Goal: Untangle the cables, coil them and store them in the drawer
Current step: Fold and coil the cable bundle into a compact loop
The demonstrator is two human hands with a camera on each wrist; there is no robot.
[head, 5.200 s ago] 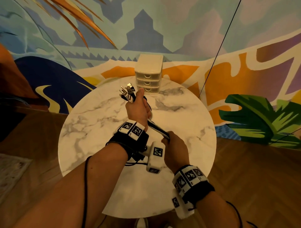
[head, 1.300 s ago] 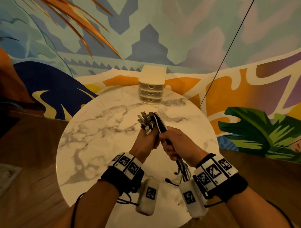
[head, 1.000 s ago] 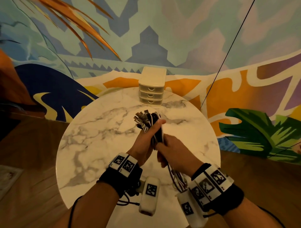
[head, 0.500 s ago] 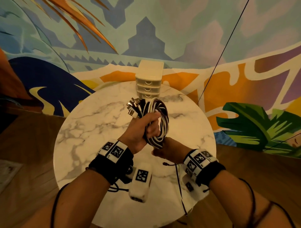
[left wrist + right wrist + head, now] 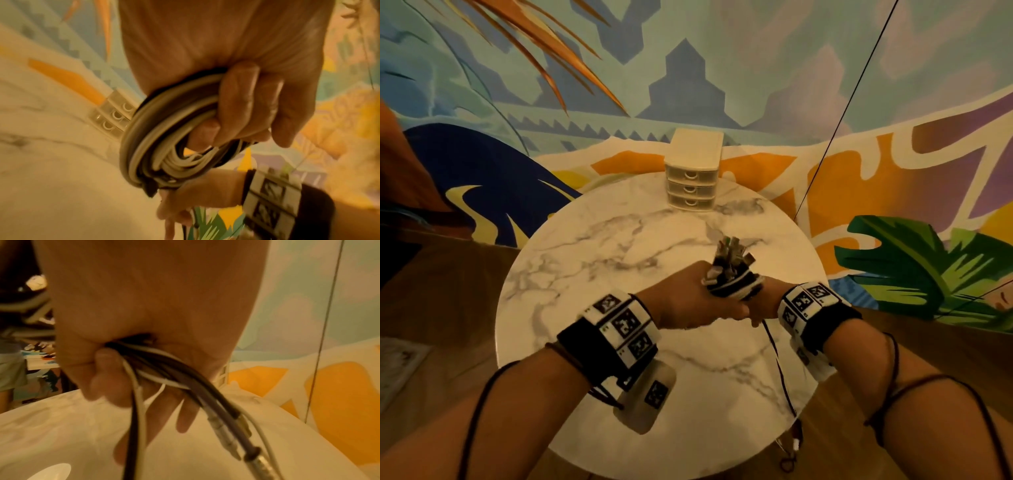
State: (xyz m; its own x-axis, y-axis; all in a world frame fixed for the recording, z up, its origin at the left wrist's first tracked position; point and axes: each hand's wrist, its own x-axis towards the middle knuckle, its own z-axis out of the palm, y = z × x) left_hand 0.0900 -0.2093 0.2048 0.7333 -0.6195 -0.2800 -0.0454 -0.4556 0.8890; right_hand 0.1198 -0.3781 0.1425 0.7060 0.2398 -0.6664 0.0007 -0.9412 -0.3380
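No legible writing. Cables (image 5: pixel 732 286) — coil clenched in left hand (image 5: pixel 688 301); loose ends gripped by right hand (image 5: pixel 762 303), touching, above table (image 5: pixel 592 246).

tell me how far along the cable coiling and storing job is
Done: most of the cable bundle sits wound in loops, gripped by the left hand.
In hand: the right hand holds the loose tail ends, not yet wrapped in.
Left: finish the coil, then open the drawer unit at the far edge of the table; all three drawers look closed.
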